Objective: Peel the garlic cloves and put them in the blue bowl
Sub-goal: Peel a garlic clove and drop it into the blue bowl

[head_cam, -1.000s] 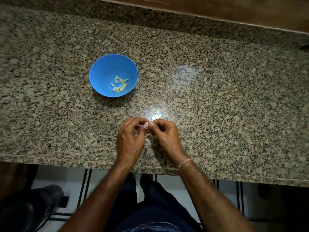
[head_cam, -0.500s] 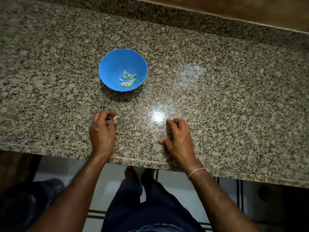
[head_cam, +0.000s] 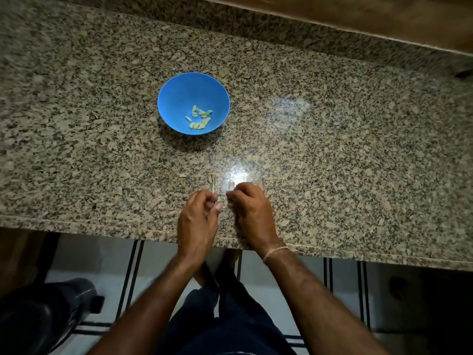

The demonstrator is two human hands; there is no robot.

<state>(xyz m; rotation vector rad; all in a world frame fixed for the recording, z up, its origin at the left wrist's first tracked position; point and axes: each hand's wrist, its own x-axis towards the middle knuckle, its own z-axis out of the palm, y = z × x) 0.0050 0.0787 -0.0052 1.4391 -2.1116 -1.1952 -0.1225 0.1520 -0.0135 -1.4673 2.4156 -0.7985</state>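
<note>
We looked down at our two hands, close together over the near edge of the speckled stone desk (head_cam: pixel 332 149). Our left hand (head_cam: pixel 198 219) had its fingers curled in, and its grip was pinched together on a small pale garlic clove (head_cam: pixel 223 206) at the tip of the thumb. The clove was tiny and blurry, so we could not see if it had any skin on it. Our right hand (head_cam: pixel 253 216) was just beside the left one, with its fingers curled too and the tips pointing at the clove. We could not tell if its grip was on the clove or only very near it. The blue bowl (head_cam: pixel 179 93) stood on the desk, farther back and a little to the left of our hands, well apart from them. At the bottom of the bowl lay a small heap of peeled garlic cloves (head_cam: pixel 199 119), pale yellow-green. A thin dry stem (head_cam: pixel 212 181) lay on the desk just past our left hand, and a little flake of skin (head_cam: pixel 182 176) lay to the left of it. A bright spot of light (head_cam: pixel 239 175) shone on the stone near our right fingers. A thin thread band (head_cam: pixel 275 253) went round our right wrist. Below the desk edge we saw our dark trousers (head_cam: pixel 230 324) and a white tiled floor (head_cam: pixel 102 257) with black lines.
</note>
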